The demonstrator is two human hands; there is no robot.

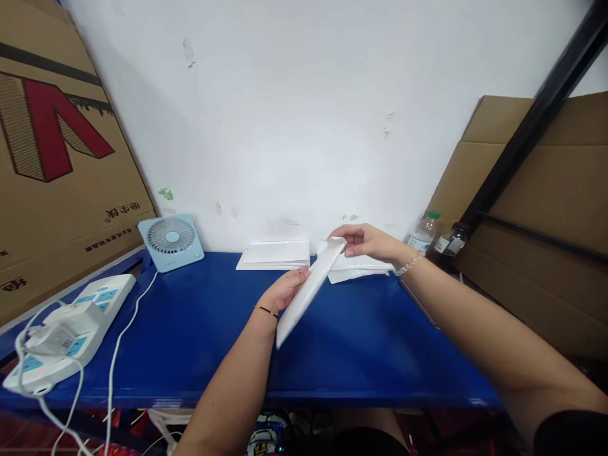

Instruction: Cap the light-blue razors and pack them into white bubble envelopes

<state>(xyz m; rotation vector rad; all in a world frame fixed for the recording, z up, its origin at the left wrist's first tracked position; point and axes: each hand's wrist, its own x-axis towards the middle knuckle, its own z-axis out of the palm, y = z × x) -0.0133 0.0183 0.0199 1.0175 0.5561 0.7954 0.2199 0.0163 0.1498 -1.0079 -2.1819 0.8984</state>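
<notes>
the left hand (285, 290) grips a white packet (308, 296), tilted over the blue table (190, 342); the right hand (361, 242) pinches its far end. it's not laid down yet; whether the far-left stack (276, 253) or far-right pile (363, 272) is finished, i can't tell.

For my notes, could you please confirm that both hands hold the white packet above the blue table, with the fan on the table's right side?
Almost: the head view shows the fan on the left side of the blue table. The left hand and right hand do hold the white packet above it.
</notes>
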